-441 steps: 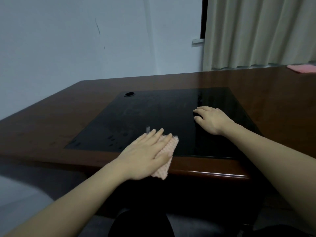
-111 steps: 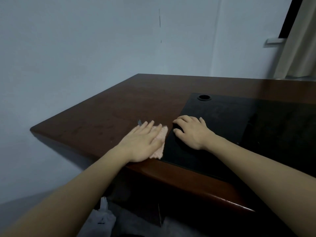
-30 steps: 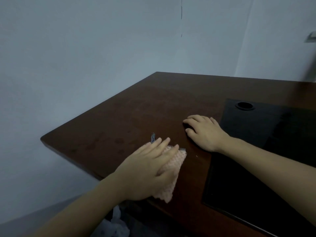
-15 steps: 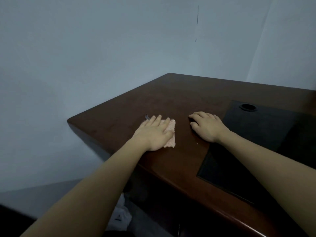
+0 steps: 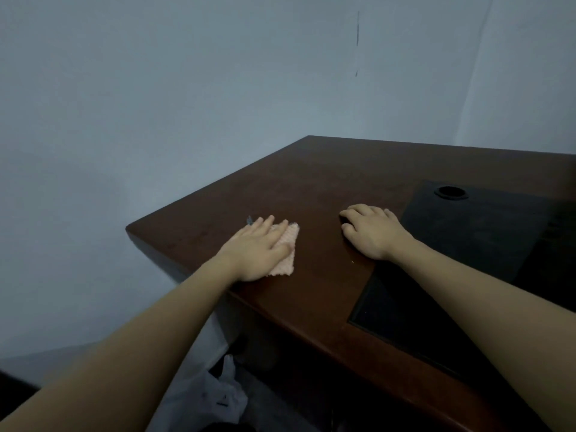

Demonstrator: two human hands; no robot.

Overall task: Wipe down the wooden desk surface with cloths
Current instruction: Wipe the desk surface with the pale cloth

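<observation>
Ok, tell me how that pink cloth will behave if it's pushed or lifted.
The cloth looks soft and waffle-textured, so it would probably droop if lifted. It lies flat under the left hand, so it likely slides along the desk under pressure, though a loose edge may bunch.

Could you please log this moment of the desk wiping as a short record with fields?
surface: wooden desk, its left end in view
inset: black desk pad with a round cable hole
cloth: pink cloth flat on the wood near the left corner
left hand: left hand pressing flat on the cloth
right hand: right hand resting on bare wood beside the pad, holding nothing
below desk: white plastic bag on the floor
</observation>
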